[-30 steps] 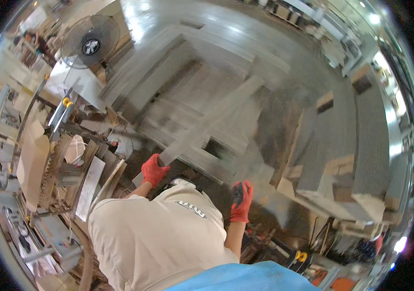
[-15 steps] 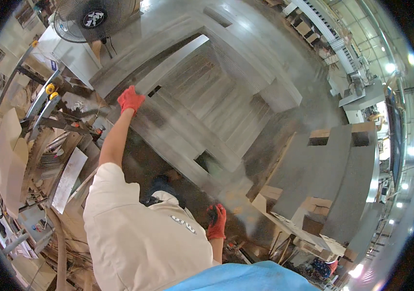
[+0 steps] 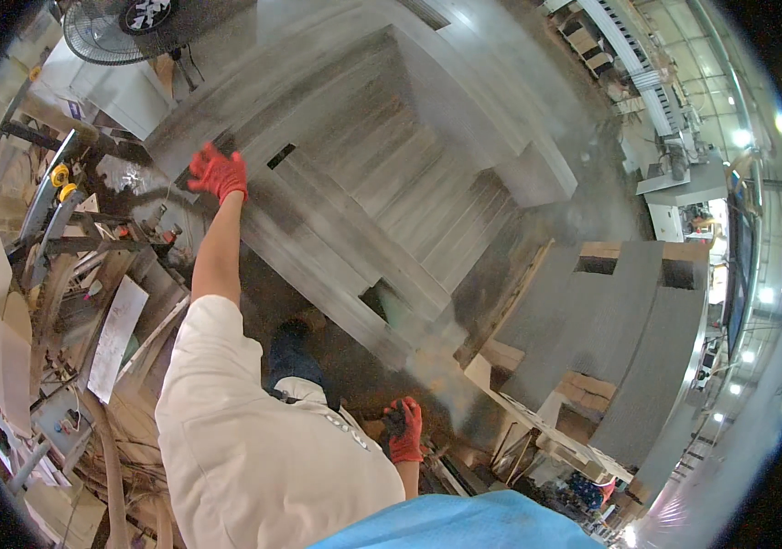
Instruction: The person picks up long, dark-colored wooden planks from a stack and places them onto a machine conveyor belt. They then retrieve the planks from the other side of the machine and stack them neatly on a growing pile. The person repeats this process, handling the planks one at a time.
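Observation:
My left hand (image 3: pixel 218 172), in a red glove, is stretched out at the left end of a stack of long grey boards (image 3: pixel 331 206). Its fingers are spread and hold nothing. A small dark slot (image 3: pixel 282 156) shows in a board just right of it. My right hand (image 3: pixel 404 430), also red-gloved, is low beside my body with curled fingers. A dark patch shows at its palm; I cannot tell whether that is the glove or a held thing. Another dark opening (image 3: pixel 377 300) lies near the stack's close corner.
Grey panels with cutouts (image 3: pixel 583 329) are stacked on the right. A black fan (image 3: pixel 130 27) stands at the far left by a white box (image 3: pixel 107 87). Machinery with yellow wheels (image 3: pixel 63 183) and loose offcuts (image 3: pixel 116 339) crowd the left side. Dust hangs over the boards.
The light board edge that stood raised by my left hand no longer shows raised. My left hand has come away from it with fingers spread. My right hand stays low and curled.

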`<action>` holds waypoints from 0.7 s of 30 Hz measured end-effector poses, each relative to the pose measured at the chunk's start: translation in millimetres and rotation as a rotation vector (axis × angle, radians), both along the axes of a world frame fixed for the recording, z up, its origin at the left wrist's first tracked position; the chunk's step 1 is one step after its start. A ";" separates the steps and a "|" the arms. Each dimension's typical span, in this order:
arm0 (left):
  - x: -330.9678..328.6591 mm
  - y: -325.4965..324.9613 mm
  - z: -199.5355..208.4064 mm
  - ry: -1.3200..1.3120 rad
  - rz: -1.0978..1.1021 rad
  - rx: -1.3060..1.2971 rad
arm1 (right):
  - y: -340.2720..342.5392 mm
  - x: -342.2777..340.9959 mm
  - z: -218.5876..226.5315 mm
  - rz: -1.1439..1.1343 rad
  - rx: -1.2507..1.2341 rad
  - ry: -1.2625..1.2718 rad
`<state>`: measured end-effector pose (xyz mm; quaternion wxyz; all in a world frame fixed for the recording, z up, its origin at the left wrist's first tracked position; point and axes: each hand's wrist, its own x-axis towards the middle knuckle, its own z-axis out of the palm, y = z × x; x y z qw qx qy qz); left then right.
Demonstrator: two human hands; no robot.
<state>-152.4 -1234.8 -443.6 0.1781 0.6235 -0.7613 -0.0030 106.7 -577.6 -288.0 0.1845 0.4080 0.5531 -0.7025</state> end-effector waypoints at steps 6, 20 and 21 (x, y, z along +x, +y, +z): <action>36.6 -13.5 -56.7 0.453 0.535 0.462 | -0.3 32.0 -6.3 -0.024 0.096 -0.010; 92.1 114.2 -52.2 0.600 -0.269 0.748 | 28.0 111.3 -22.6 -0.332 0.212 0.079; 96.8 141.9 -72.7 0.326 -0.245 0.567 | 50.6 107.5 -27.4 -0.302 0.404 0.162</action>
